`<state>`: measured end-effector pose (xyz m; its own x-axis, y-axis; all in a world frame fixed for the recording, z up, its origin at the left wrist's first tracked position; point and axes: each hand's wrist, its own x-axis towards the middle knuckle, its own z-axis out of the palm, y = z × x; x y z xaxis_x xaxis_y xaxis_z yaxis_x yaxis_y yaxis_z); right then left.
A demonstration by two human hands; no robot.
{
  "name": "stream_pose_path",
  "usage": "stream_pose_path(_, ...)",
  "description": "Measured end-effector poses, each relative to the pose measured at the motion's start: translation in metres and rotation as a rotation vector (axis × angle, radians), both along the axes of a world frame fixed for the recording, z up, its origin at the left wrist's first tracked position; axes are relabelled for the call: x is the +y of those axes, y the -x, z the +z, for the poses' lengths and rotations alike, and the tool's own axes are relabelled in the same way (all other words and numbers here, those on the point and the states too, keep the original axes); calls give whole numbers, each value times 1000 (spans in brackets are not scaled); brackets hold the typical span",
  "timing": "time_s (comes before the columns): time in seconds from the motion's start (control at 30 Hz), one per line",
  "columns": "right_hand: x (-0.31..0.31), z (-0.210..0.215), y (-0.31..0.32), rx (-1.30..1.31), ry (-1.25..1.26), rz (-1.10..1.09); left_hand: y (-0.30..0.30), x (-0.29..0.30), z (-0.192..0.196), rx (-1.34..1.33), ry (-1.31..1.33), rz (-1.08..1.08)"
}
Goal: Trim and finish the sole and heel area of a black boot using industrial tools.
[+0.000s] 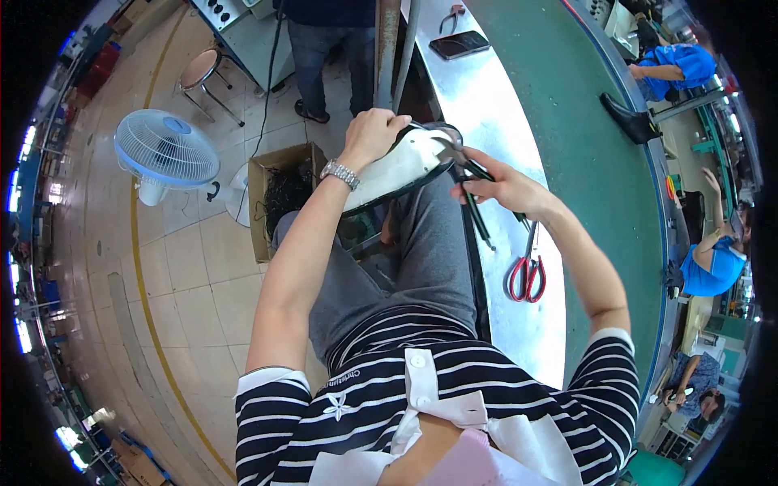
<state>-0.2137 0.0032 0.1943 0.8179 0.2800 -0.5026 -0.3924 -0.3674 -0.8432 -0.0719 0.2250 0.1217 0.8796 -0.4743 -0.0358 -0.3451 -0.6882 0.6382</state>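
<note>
Above my lap, my left hand point(377, 138) is closed over the far side of a shoe point(389, 180) held sole side up. Its underside is white with a black edge. My right hand point(515, 188) grips pliers point(480, 223) with dark handles, and their metal head is at the right end of the shoe. Whether the jaws pinch the black edge is too small to tell. Just below the right hand, scissors point(527, 279) with red handles lie on the metal bench top point(523, 340).
A cardboard box point(258, 206) of dark scraps stands left of my knees, beside a blue fan point(166, 150). On the bench's far end lie a phone point(459, 45) and another pair of pliers point(452, 18). A green belt point(567, 162) carries a black boot point(628, 120). Several people are nearby.
</note>
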Motion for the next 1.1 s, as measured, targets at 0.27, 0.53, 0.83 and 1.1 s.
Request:
stream_pose_path(0.27,30,36,-54,281,262,288,100,-1,10,-194,-9,-60)
stream_pose_path(0.53,47,-34,30,-418,431,2,118,-2,-2,-375,104,9)
stream_pose_path(0.83,27,-23,28,-568,916,348,121,5,-23,-567,120,-70)
stream_pose_path(1.1,28,34,-15,-613,364,-110,119,3,-33,-712,-2,-94)
